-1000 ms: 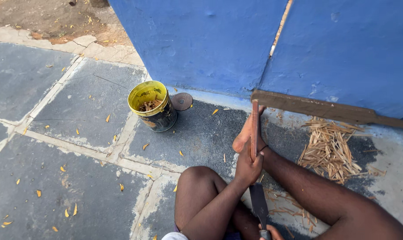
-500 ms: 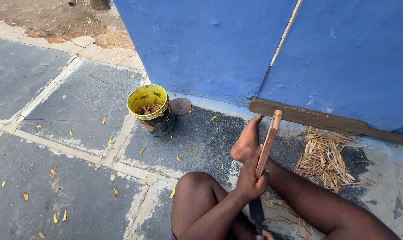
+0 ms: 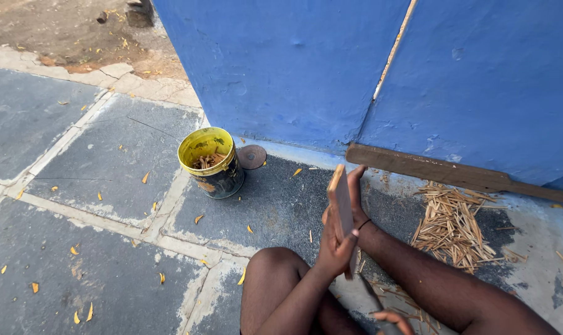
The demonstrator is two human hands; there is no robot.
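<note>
A person sits on a grey stone-slab floor [image 3: 107, 180] beside a rough, matte blue wall [image 3: 306, 68], legs stretched out, working a flat slat of wood [image 3: 341, 211]. The left hand [image 3: 336, 248] is curled tight around the slat's lower part and holds it upright, its pale, narrow edge turned toward the camera, in front of the bare foot [image 3: 356, 186] and over the floor. The right hand [image 3: 390, 319] shows only as a few fingertips at the bottom edge of the frame, closed on the handle of a dark metal blade [image 3: 369, 291] that runs up toward the base of the slat; how firmly it grips cannot be told.

To the right of the outstretched leg lies a loose heap of thin, straw-coloured wood splinters [image 3: 452, 226]. A long, weathered brown plank [image 3: 442, 174] rests flat along the foot of the wall. To the left stands a round, paint-worn yellow bucket [image 3: 213, 162] with dark sides, holding short wood pieces, and just beside it a rusty round lid [image 3: 252, 156] lies on the floor. Small yellow dry leaves [image 3: 76, 251] dot the cracked slabs and their pale joints.
</note>
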